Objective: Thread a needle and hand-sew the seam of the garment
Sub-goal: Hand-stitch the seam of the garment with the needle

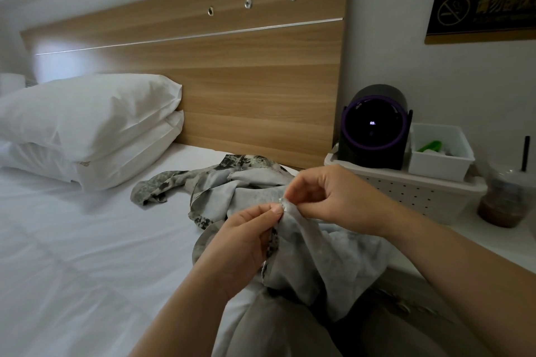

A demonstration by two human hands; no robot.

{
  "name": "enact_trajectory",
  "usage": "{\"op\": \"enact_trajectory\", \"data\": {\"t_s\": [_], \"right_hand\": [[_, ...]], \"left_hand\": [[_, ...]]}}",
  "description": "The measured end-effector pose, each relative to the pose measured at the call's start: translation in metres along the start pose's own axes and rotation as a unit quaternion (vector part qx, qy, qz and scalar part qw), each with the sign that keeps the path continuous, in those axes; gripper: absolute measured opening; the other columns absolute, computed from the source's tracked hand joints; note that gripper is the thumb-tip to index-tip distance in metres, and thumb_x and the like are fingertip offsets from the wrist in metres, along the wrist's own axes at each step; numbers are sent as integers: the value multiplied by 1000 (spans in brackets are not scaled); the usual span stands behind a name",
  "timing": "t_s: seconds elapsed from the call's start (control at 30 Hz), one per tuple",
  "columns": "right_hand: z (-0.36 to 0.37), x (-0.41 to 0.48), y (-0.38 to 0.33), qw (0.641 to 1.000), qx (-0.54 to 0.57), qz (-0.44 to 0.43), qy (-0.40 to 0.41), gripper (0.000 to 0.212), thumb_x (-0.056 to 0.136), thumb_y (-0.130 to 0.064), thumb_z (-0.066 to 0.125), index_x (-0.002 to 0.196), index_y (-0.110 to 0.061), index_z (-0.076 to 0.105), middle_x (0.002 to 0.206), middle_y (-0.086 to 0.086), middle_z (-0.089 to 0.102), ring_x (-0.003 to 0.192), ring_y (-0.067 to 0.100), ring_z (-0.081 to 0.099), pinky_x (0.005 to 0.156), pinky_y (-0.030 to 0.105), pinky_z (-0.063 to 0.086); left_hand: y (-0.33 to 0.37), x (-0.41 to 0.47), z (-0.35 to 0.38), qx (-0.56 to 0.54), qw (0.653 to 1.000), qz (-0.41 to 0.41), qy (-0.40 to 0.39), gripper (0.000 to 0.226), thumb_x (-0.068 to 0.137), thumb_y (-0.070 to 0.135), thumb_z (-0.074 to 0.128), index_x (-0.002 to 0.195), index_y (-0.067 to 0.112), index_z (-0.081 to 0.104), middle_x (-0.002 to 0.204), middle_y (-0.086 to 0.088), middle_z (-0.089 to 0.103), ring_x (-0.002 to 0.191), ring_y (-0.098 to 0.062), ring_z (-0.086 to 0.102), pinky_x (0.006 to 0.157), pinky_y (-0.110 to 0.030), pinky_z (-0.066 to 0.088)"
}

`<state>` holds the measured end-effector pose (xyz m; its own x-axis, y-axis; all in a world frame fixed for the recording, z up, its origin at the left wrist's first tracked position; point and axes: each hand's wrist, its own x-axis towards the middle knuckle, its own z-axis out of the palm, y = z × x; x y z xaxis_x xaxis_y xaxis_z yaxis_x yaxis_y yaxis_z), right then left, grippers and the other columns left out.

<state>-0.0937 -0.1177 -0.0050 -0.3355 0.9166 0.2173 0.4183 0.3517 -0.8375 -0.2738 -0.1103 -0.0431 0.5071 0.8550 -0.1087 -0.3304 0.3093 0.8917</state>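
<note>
The left hand and the right hand meet close together, with their fingertips almost touching. Between them is a small fold of the thin grey cloth garment with dark blotchy print. The left hand pinches the fold from below with thumb and first finger. The right hand pinches the same fold from the other side, its other fingers curled in. A needle is too small to make out in either hand. The rest of the garment hangs down under both hands, and some lies on the white bed sheet just beyond them. Far to the left of the left hand sit two stacked white pillows. Past the right hand is a white plastic basket with little holes, holding a black round gadget with a purple ring. To the right of that hand stands a clear plastic cup of brown drink
</note>
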Motion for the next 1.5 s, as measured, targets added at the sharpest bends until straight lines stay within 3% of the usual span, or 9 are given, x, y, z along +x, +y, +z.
{"op": "enact_trajectory", "data": {"t_s": [0.27, 0.47, 0.67, 0.83, 0.9, 1.0, 1.17, 1.33, 1.5], "right_hand": [[-1, 2, 3, 997, -74, 16, 21, 10, 85, -9, 68, 86, -19, 70, 82, -8, 70, 77, -3, 65, 72, 11, 51], [1, -2, 3, 994, -82, 7, 72, 16, 89, -10, 62, 86, -25, 68, 85, -8, 68, 79, 1, 64, 76, 20, 54], [8, -11, 0, 981, -133, -102, 94, 11, 79, -17, 76, 86, -25, 73, 92, -12, 65, 85, 3, 58, 76, 16, 49], [12, -6, 0, 956, -210, -162, 122, 5, 81, -19, 74, 86, -18, 74, 91, -7, 66, 87, 7, 59, 79, 33, 50], [15, -6, 1, 965, -152, -156, 149, 2, 84, -18, 71, 84, -19, 72, 89, -7, 69, 87, 7, 62, 78, 31, 51], [20, -7, 0, 972, 107, -92, 190, 5, 89, -10, 62, 85, -12, 63, 86, 1, 73, 78, 4, 68, 68, 18, 53], [16, -6, -2, 891, 358, -25, 276, 7, 96, -7, 46, 92, -4, 51, 72, 4, 69, 77, 23, 71, 68, 32, 59], [1, -7, -9, 860, 403, 36, 311, 10, 99, -13, 45, 93, -11, 53, 63, -2, 57, 50, 11, 54, 49, 25, 48], [-12, -8, -15, 920, 221, 67, 316, 11, 98, -14, 46, 93, -15, 55, 58, -8, 48, 41, 2, 33, 42, 16, 30]], "left_hand": [[1, 1, 0, -7, 1000, -1, -8, 42, 82, 18, 61, 112, -11, 59, 98, -25, 65, 86, -29, 65, 79, -35, 56], [0, 1, -1, -4, 1000, 0, -4, 32, 80, 19, 62, 102, -4, 63, 92, -22, 66, 81, -27, 66, 76, -34, 57], [-1, 5, 1, -12, 1000, 16, 18, 39, 80, 18, 60, 110, -7, 62, 88, -17, 67, 75, -21, 67, 67, -27, 58], [-5, 9, 7, -1, 998, 14, 53, 26, 78, 21, 63, 95, 3, 71, 79, -11, 65, 70, -16, 63, 66, -26, 50], [-6, 12, 9, -14, 997, 11, 82, 20, 83, 20, 62, 89, 4, 72, 74, -8, 65, 64, -14, 62, 60, -25, 50], [-6, 19, 11, -37, 991, 21, 130, 18, 90, 16, 58, 81, 7, 71, 72, -8, 62, 63, -14, 59, 57, -24, 50], [-7, 27, 11, -4, 978, 73, 194, 25, 91, 15, 57, 67, 11, 62, 58, -5, 62, 52, -13, 61, 47, -21, 48], [-11, 26, 3, 53, 975, 102, 190, 18, 93, 19, 58, 86, 6, 69, 91, -10, 73, 86, -20, 69, 76, -34, 54], [-8, 17, 6, 192, 940, 225, 173, 37, 92, 8, 57, 61, 27, 66, 115, 16, 69, 109, 0, 62, 85, -23, 49]]}}
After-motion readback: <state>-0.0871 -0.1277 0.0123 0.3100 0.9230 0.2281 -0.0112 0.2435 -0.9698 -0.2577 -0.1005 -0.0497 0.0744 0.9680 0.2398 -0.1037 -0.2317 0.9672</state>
